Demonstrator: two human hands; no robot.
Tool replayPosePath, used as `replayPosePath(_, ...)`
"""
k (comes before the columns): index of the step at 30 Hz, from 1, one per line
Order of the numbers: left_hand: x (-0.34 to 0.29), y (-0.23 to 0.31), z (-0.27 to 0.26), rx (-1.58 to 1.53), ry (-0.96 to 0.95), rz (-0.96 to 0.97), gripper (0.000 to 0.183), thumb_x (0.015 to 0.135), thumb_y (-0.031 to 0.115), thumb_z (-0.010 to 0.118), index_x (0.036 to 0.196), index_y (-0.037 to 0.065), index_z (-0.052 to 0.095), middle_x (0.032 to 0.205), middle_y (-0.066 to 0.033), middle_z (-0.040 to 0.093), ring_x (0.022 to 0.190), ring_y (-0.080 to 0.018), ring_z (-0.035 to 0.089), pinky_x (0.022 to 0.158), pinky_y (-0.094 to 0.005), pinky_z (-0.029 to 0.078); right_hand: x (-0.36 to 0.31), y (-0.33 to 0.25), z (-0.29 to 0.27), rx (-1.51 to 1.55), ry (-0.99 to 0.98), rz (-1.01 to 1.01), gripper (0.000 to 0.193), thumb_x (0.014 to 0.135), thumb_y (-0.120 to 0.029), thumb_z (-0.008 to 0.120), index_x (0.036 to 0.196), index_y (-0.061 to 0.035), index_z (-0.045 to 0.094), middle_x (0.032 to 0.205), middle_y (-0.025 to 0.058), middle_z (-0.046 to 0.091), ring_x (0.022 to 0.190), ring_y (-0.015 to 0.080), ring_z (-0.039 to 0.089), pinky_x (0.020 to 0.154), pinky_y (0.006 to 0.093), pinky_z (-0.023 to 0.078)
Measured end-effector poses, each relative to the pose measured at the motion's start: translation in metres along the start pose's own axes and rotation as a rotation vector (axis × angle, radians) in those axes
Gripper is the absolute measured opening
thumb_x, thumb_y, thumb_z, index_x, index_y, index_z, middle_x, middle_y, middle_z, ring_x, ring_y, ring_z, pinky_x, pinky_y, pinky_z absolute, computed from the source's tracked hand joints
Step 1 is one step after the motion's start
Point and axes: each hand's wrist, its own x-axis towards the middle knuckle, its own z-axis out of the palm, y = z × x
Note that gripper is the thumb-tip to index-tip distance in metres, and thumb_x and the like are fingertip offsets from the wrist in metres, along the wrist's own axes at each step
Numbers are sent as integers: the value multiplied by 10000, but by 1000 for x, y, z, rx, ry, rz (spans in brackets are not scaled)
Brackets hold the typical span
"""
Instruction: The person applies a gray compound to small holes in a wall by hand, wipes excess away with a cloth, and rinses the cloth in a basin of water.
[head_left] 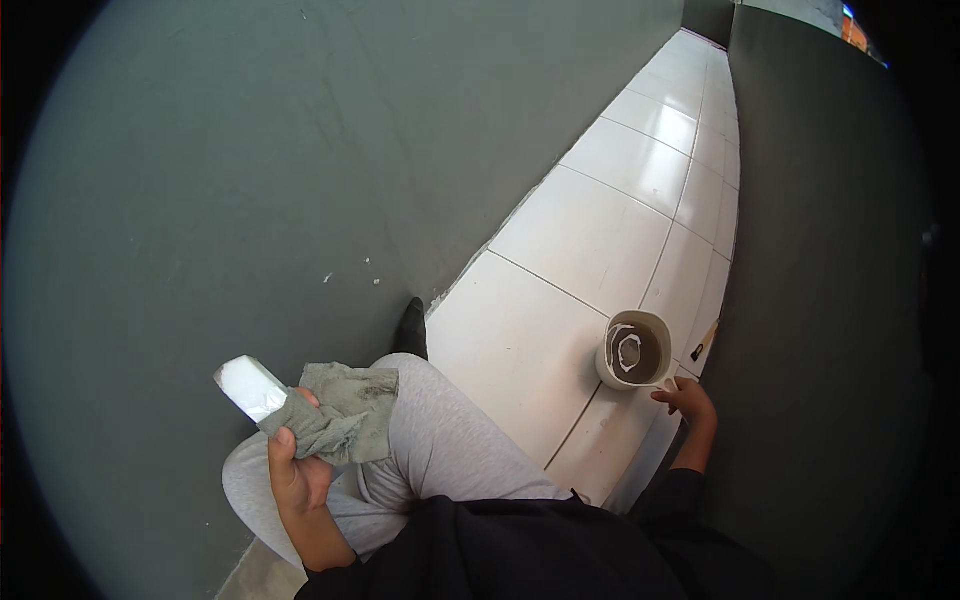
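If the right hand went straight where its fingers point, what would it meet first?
Probably the handle of the pale cup, close by the right hand; whether they touch is unclear.

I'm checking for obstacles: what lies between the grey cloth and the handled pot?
The head view shows, from cloth to pot, a grey-trousered knee, then white floor tiles.

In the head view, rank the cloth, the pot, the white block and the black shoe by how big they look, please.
By what shows, largest first:
1. Cloth
2. Pot
3. White block, partly wrapped in the cloth
4. Black shoe, partly hidden
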Motion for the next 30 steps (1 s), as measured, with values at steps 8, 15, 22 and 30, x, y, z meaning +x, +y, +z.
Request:
replayPosePath(8,-24,-9,-1,29,88,-106,556,694,357,686,1086,13,494,985,-70,505,945,-181,514,820,-303,418,-42,-119,1,-686,545,-212,439,723,-317,740,1070,-76,619,1036,130,609,998,308,567,822,384,473)
replayPosePath(15,-27,-14,8,219,136,-257,576,700,371,686,1085,0,470,960,-61,501,915,-176,529,810,-300,439,-3,-138,122,-549,-756,-269,590,900,-527,449,765,0,675,728,84,689,683,173,670,646,296,515)
replayPosePath(22,-6,-39,33,110,89,-347,592,661,177,729,1151,-20,462,1071,-85,513,1032,-178,501,920,-315,379,-8,-33,189,-782,-924,-17,806,863,-701,266,680,-45,697,692,108,669,686,222,660,591,325,487)
replayPosePath(30,30,-91,75,184,-123,-514,597,661,289,702,1134,15,460,1032,-63,498,975,-156,492,862,-290,378,-31,-40,187,-957,-454,-174,838,761,-809,277,641,-95,697,646,78,655,693,244,657,596,375,484)
